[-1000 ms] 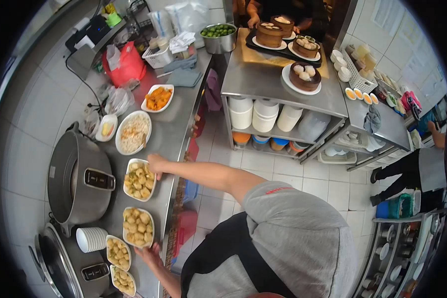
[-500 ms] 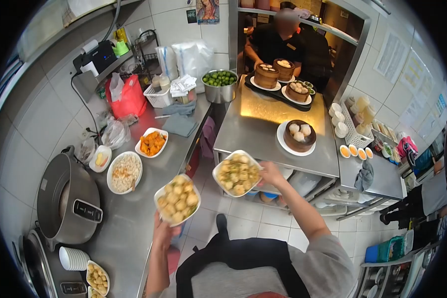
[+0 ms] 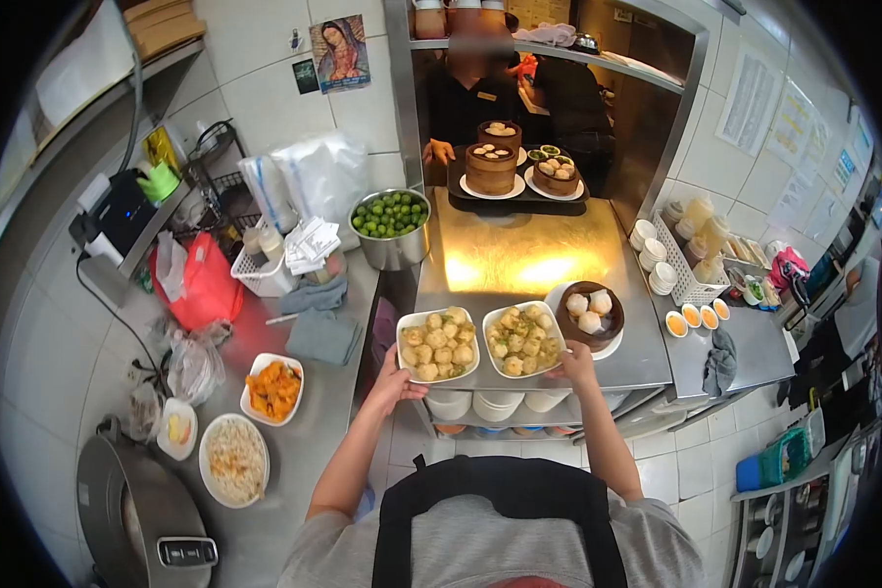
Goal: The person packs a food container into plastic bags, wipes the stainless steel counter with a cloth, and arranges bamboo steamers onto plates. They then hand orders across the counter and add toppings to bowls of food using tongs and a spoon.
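My left hand is closed on the side of a white square bowl filled with golden fried pieces. A second white square bowl, with similar fried pieces and green bits, has my right hand closed on its right edge. Both bowls are side by side over the front edge of the steel counter. Just behind my right hand stands a round steamer basket of white dumplings on a white plate.
Across the counter a person stands by a black tray with steamer baskets. A metal pot of limes sits left of it. On the left table are a bowl of rice, a dish of orange food and a large grey cooker.
Both bowls have moved forward, from above the floor gap to the counter's front edge, and are now level side by side. The tray across the counter has shifted back toward the person.
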Motion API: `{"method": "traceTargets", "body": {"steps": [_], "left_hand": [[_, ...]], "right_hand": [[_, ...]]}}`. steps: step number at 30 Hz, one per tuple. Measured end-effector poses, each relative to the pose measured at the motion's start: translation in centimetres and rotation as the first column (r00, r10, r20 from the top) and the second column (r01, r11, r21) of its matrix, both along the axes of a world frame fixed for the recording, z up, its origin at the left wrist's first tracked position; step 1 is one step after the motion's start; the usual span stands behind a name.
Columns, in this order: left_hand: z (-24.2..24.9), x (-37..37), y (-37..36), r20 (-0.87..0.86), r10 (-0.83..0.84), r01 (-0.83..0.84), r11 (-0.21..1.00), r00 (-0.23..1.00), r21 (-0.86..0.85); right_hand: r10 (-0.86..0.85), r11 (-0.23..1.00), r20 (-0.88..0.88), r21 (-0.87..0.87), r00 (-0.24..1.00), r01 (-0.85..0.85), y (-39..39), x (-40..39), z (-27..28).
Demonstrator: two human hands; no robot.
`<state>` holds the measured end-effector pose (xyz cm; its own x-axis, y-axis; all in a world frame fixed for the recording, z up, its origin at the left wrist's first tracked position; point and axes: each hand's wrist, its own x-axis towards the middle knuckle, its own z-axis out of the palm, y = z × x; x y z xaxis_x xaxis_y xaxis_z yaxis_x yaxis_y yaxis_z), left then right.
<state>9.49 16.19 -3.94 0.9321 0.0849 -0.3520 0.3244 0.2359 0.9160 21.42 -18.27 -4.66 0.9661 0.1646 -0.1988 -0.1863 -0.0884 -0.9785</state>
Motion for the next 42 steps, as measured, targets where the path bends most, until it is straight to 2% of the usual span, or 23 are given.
{"method": "traceTargets", "body": {"steps": [6, 7, 12, 15, 18, 19, 21, 22, 23, 24, 26, 27, 28, 30, 31, 33, 35, 36, 37, 38, 40, 42], "left_hand": [[-0.5, 5.7, 0.1, 0.001, -0.153, 0.153, 0.987, 0.988, -0.036], [-0.1, 6.3, 0.0, -0.04, -0.194, 0.193, 0.981, 0.98, -0.032], [-0.6, 7.9, -1.0, -0.015, -0.208, 0.207, 0.975, 0.978, -0.077], [-1.5, 6.7, -1.9, 0.016, -0.091, 0.092, 0.976, 0.996, -0.197], [-1.6, 3.6, -2.7, 0.028, 0.026, -0.019, 0.977, 0.999, -0.213], [-1.5, 1.7, -3.2, 0.073, 0.062, -0.046, 0.98, 0.995, -0.195], [-1.9, -2.2, -4.1, 0.107, 0.155, -0.135, 0.975, 0.982, -0.175], [-1.6, -4.3, -5.0, 0.13, 0.216, -0.196, 0.969, 0.968, -0.147], [-1.3, -6.6, -6.1, 0.101, 0.316, -0.305, 0.946, 0.943, -0.109], [-1.4, -8.3, -7.6, 0.103, 0.342, -0.33, 0.937, 0.934, -0.117], [-1.3, -11.2, -11.0, 0.497, 0.4, -0.505, 0.858, 0.77, 0.093], [1.1, -12.7, -13.6, 0.524, 0.371, -0.526, 0.831, 0.767, 0.181], [1.5, -13.8, -15.5, 0.59, 0.215, -0.51, 0.764, 0.778, 0.395], [2.9, -15.8, -18.6, 0.65, -0.048, -0.456, 0.673, 0.758, 0.582], [2.1, -16.9, -18.7, 0.646, -0.016, -0.476, 0.664, 0.763, 0.577], [-1.2, -19.2, -17.6, 0.504, -0.316, -0.41, 0.321, 0.804, 0.854], [-3.0, -22.6, -15.1, 0.555, -0.189, -0.529, 0.172, 0.81, 0.831], [-3.4, -24.7, -13.9, 0.518, -0.101, -0.503, 0.142, 0.849, 0.852], [-3.8, -27.5, -13.1, 0.473, 0.0, -0.469, 0.121, 0.881, 0.875], [-3.6, -30.5, -12.6, 0.462, 0.097, -0.469, 0.075, 0.882, 0.88], [-4.1, -35.9, -12.2, 0.438, 0.247, -0.454, 0.009, 0.865, 0.891], [-6.1, -41.4, -12.5, 0.465, 0.52, -0.547, 0.005, 0.717, 0.837]], "right_hand": [[-0.102, 0.995, -0.017, 0.008, 0.995, 0.103, -1.5, 2.3, -0.9], [-0.102, 0.995, -0.002, 0.008, 0.995, 0.102, -1.7, 2.7, -1.0], [-0.156, 0.986, -0.015, 0.049, 0.988, 0.157, -1.9, 2.9, -0.7], [-0.163, 0.98, 0.008, 0.116, 0.987, 0.161, -2.2, 2.6, -1.8], [-0.145, 0.988, 0.072, 0.055, 0.987, 0.141, -2.5, 1.8, -2.3], [-0.114, 0.993, 0.08, 0.047, 0.99, 0.11, -2.6, 1.2, -2.3], [-0.203, 0.976, 0.194, 0.123, 0.96, 0.182, -2.7, -0.7, -2.5], [-0.174, 0.981, 0.202, 0.117, 0.964, 0.152, -2.7, -1.9, -3.1], [-0.198, 0.973, 0.23, 0.165, 0.953, 0.162, -2.7, -3.2, -3.9], [-0.225, 0.961, 0.254, 0.215, 0.941, 0.172, -2.3, -4.5, -4.3], [-0.024, 0.949, 0.168, 0.313, 0.985, -0.03, 0.5, -8.8, -4.1], [0.141, 0.925, 0.103, 0.341, 0.985, -0.168, 2.2, -10.7, -5.5], [0.371, 0.856, -0.099, 0.421, 0.923, -0.299, 3.7, -13.2, -5.1], [0.583, 0.777, -0.328, 0.492, 0.744, -0.392, 7.3, -18.4, -4.0], [0.603, 0.769, -0.338, 0.486, 0.722, -0.415, 7.8, -19.7, -2.8], [0.736, 0.652, -0.357, 0.605, 0.576, -0.458, 8.6, -22.3, 0.0], [0.854, 0.517, -0.384, 0.711, 0.352, -0.477, 9.8, -25.3, 2.1], [0.894, 0.447, -0.397, 0.759, 0.208, -0.472, 10.7, -27.1, 2.3], [0.983, 0.16, -0.183, 0.898, -0.018, -0.41, 11.8, -27.1, 0.1], [0.953, 0.02, -0.137, 0.919, -0.271, -0.393, 12.5, -27.0, -1.6], [0.946, 0.045, -0.262, 0.687, -0.19, -0.726, 12.9, -29.1, 2.7], [0.949, -0.165, -0.152, 0.51, -0.277, -0.844, 14.6, -30.4, 5.7]]}}
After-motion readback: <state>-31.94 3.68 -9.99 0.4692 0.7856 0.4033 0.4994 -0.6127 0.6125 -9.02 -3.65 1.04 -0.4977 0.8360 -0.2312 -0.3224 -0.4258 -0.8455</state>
